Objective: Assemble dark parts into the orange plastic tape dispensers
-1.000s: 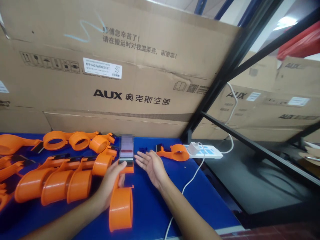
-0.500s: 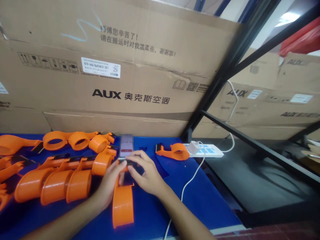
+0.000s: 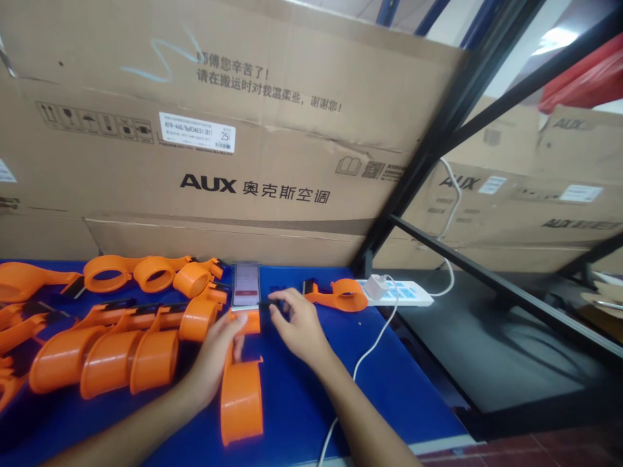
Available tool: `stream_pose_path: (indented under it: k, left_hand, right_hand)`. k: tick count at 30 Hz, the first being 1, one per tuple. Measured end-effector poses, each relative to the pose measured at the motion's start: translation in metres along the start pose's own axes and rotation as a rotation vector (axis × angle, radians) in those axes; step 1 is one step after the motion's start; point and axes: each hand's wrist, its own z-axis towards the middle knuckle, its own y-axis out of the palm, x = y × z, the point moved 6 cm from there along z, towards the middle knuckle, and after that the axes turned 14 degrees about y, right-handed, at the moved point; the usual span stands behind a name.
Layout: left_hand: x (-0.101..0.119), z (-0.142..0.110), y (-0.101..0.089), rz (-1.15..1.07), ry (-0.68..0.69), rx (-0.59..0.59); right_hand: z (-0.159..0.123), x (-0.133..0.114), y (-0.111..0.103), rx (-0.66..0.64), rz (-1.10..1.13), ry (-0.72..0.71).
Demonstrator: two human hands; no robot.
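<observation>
My left hand point(image 3: 219, 350) is closed around the handle of an orange tape dispenser point(image 3: 242, 402), its thumb on top near the flat head end and the round hub hanging toward me. To the right, my right hand point(image 3: 299, 327) pinches a small black piece point(image 3: 267, 305) between thumb and fingertips, just clear of the dispenser's head. Fingers hide part of that piece. A phone point(image 3: 246, 285) with its screen lit lies right behind the held dispenser.
Several orange tape dispensers point(image 3: 153, 363) lie in rows on the blue tabletop point(image 3: 292, 402) at left. Another dispenser point(image 3: 348, 295) rests by a white power strip point(image 3: 406, 293), whose cable point(image 3: 363, 357) crosses the table. A large cardboard box point(image 3: 272, 149) stands behind, beside a black metal frame point(image 3: 418, 168).
My right hand has moved right, away from the dispenser's head, with the small black piece in its fingers. The orange head is now uncovered. My left hand has barely moved.
</observation>
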Motion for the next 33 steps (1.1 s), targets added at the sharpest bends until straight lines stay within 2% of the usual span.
stream_pose_path:
  k: [3,8,11,15,19,21,26,33]
  left_hand:
    - [0.002,-0.001,0.001,-0.021,0.014,0.001]
    - [-0.001,0.001,0.0,-0.026,-0.002,0.005]
    - [-0.002,0.001,-0.001,-0.021,-0.009,0.005]
    - [-0.004,0.003,-0.003,-0.011,-0.001,0.011]
    - [-0.007,0.005,-0.004,0.013,-0.017,0.015]
    - [-0.007,0.005,-0.003,0.016,-0.016,-0.007]
    - [-0.005,0.004,0.001,0.012,-0.023,-0.042]
    - [-0.002,0.005,-0.001,0.002,-0.005,0.039]
  right_hand:
    - [-0.003,0.003,0.022,-0.132,-0.042,0.013]
    - [-0.006,0.012,0.044,-0.233,-0.021,0.071]
    - [-0.004,0.015,0.043,-0.23,0.054,0.11]
    - [-0.001,0.011,0.031,-0.181,0.189,0.143]
    - [-0.002,0.002,0.031,-0.336,0.362,0.126]
    - [-0.002,0.0,0.032,-0.37,0.38,0.12]
    - [-0.001,0.001,0.027,-0.273,0.345,0.127]
    - [0.001,0.007,0.017,-0.191,0.435,0.227]
